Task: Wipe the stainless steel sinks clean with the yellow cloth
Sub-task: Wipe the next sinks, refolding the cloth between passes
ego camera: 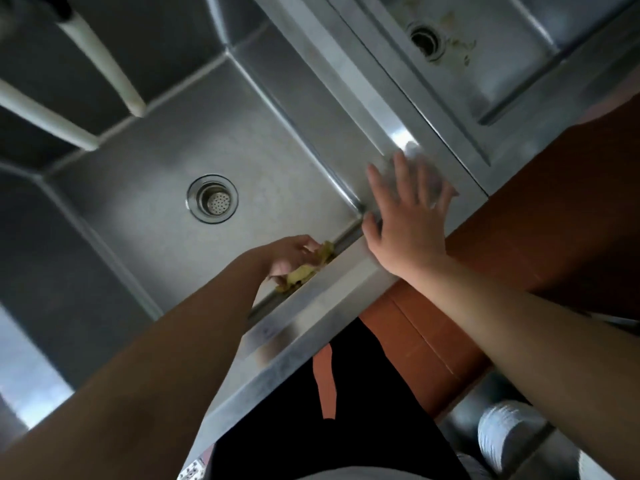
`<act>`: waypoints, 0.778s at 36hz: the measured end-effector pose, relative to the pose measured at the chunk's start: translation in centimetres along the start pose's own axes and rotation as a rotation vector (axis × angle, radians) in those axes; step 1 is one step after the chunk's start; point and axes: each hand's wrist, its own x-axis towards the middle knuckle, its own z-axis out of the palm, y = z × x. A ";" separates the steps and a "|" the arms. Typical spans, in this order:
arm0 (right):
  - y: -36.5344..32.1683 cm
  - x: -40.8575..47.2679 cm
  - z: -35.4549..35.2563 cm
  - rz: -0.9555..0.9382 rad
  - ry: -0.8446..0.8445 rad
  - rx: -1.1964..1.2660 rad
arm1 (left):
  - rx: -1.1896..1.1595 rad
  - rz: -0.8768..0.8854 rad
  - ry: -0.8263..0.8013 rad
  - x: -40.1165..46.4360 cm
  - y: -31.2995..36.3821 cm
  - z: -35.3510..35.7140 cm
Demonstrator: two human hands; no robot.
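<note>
**Left hand works the yellow cloth along the near wall of the sink**

The person leans over a stainless steel sink (pixel 145 188), seen from above. The left hand (pixel 289 254) reaches down into the basin and grips a crumpled yellow cloth (pixel 304 271), fingers curled around it, pressing it into the corner where the basin floor meets the near wall, just under the front rim (pixel 311 313). Part of the cloth pokes out past the fingertips toward the corner of the basin.

The right hand (pixel 408 220) rests flat on the steel divider (pixel 381 109) between the two basins, fingers spread and straight, holding nothing; the thumb hangs over the inner edge of the basin. The fingertips are blurred.

A round drain strainer (pixel 212 199) sits in the middle of the basin floor, well apart from the cloth. Two white spouts (pixel 104 64) jut over the far left of the basin. Beyond the divider lies a second sink (pixel 502 84) with an open drain hole (pixel 426 41) and yellowish stains beside it. Below the rim, reddish-brown floor tiles (pixel 554 220) and a white shoe (pixel 509 434) show.
</note>
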 end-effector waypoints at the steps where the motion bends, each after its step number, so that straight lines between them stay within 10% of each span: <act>1: -0.8 -0.4 -0.1 -0.044 -0.001 0.017 | -0.005 0.003 0.011 -1.1 -0.7 -0.3; 7: -7.7 -4.1 -1.1 -0.146 -0.056 0.329 | -0.273 0.046 0.113 -8.9 -3.9 -1.5; 14: -14.9 -4.3 -3.4 0.155 -0.550 1.052 | -1.024 0.097 0.721 -15.2 -3.4 0.0; 19: -17.5 -2.9 -3.2 0.065 -0.617 1.195 | -1.259 0.201 0.627 -17.5 -3.0 0.5; 24: -18.0 0.1 -0.7 0.163 -0.711 1.190 | -1.294 0.191 0.456 -17.7 -4.8 -0.4; 28: -18.1 3.6 2.4 0.271 -0.836 1.159 | -0.917 0.007 0.747 -17.0 -7.3 -2.1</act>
